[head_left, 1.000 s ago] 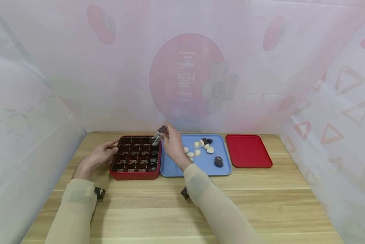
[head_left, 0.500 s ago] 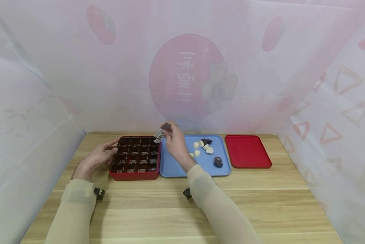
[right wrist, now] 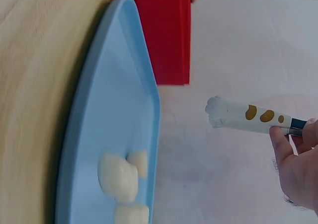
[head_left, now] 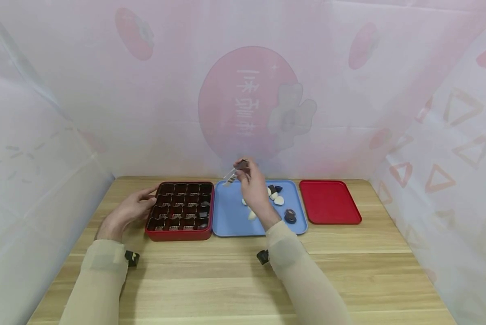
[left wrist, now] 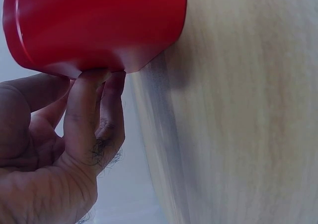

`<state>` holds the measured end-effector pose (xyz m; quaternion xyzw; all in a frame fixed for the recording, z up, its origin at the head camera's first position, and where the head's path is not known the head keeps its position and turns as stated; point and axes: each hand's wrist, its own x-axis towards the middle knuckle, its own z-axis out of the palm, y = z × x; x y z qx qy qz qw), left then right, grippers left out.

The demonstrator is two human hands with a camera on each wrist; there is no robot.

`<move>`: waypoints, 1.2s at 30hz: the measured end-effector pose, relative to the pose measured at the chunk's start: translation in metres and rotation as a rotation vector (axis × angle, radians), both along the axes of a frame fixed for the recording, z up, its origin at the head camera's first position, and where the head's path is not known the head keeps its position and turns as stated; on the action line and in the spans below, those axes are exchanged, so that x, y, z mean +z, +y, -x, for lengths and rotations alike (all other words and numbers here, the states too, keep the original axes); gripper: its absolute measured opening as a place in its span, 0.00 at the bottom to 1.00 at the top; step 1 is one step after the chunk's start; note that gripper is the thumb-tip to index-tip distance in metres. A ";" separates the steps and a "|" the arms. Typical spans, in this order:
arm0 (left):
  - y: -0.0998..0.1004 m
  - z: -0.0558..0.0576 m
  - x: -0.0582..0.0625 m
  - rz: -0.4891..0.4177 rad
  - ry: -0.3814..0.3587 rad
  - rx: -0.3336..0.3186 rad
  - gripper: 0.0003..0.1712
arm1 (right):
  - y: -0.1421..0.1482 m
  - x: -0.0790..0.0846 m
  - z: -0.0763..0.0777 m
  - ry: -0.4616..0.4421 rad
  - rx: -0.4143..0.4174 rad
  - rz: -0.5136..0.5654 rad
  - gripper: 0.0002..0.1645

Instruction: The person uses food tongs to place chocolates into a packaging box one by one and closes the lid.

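Right grip [right wrist: 300,172] cropped, white pieces [right wrist: 118,178] blurred

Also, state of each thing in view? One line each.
Red box: uncovered, dark pieces in its right-hand column
Blue tray: flat, bearing white pieces and loose dark pieces
Red tray: flat on the table
Tongs: raised, tips apart in the head view
Left hand: fingertips against the red box
Right hand: holding the tongs

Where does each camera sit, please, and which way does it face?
Head: on the person's head, looking forward and down at the red box and blue tray; left hand, right hand and sleeves show.
Left wrist: worn there, facing the box's side; left hand touching it.
Right wrist: worn there, facing the tray and tongs; right hand shows partly.
Shared: head and right wrist show tray and tongs.
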<state>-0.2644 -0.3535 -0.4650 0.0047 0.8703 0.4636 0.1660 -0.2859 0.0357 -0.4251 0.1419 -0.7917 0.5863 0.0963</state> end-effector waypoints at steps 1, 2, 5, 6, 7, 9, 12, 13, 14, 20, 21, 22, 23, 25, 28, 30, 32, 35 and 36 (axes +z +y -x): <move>0.000 0.000 0.000 0.002 0.000 -0.001 0.36 | 0.004 0.001 0.000 -0.001 -0.008 0.002 0.16; 0.000 0.000 0.000 0.002 0.001 -0.002 0.36 | 0.008 0.001 0.000 0.000 -0.015 0.002 0.17; 0.001 -0.002 0.002 0.003 -0.002 0.001 0.37 | 0.022 0.002 0.001 0.001 -0.038 0.011 0.16; 0.001 -0.002 0.002 0.003 -0.004 0.000 0.37 | 0.026 0.002 0.002 0.004 -0.047 0.015 0.16; 0.002 -0.003 0.003 0.005 -0.002 -0.001 0.37 | 0.030 0.002 0.003 0.007 -0.056 0.022 0.16; 0.002 -0.003 0.004 0.008 0.000 -0.004 0.37 | 0.039 0.001 0.005 0.016 -0.067 0.041 0.15; 0.003 -0.004 0.005 0.010 0.003 -0.008 0.37 | 0.051 0.000 0.007 0.041 -0.077 0.088 0.15; 0.002 -0.004 0.005 0.011 0.004 -0.009 0.37 | 0.055 0.001 0.007 0.046 -0.084 0.093 0.15; 0.002 -0.004 0.005 0.009 0.003 -0.010 0.37 | 0.059 0.001 0.008 0.052 -0.088 0.100 0.15; 0.002 -0.004 0.004 0.005 0.006 -0.009 0.37 | 0.084 0.003 0.004 0.030 -0.127 0.098 0.16; 0.002 -0.004 0.004 0.006 0.004 -0.006 0.37 | 0.088 0.003 0.004 0.026 -0.137 0.089 0.16; 0.002 -0.003 0.004 0.009 0.004 -0.005 0.37 | 0.092 0.002 0.003 0.024 -0.150 0.074 0.16; 0.002 -0.003 0.003 0.010 0.004 -0.006 0.37 | 0.095 0.001 0.004 0.023 -0.162 0.070 0.16; 0.002 -0.003 0.003 0.014 0.003 -0.008 0.37 | 0.102 -0.002 0.006 0.024 -0.190 0.062 0.15; 0.002 -0.002 0.002 0.010 0.001 -0.009 0.37 | 0.111 -0.006 0.008 0.015 -0.227 0.068 0.15; 0.002 -0.003 0.003 0.008 -0.002 -0.011 0.37 | 0.117 -0.009 0.010 0.005 -0.247 0.072 0.14; 0.002 -0.003 0.003 0.003 -0.007 -0.005 0.37 | 0.123 -0.012 0.011 -0.008 -0.264 0.070 0.14; 0.002 -0.003 0.003 0.007 -0.007 -0.007 0.37 | 0.130 -0.016 0.012 -0.023 -0.283 0.064 0.14; 0.002 -0.003 0.003 0.006 -0.007 -0.006 0.37 | 0.132 -0.017 0.012 -0.022 -0.286 0.062 0.14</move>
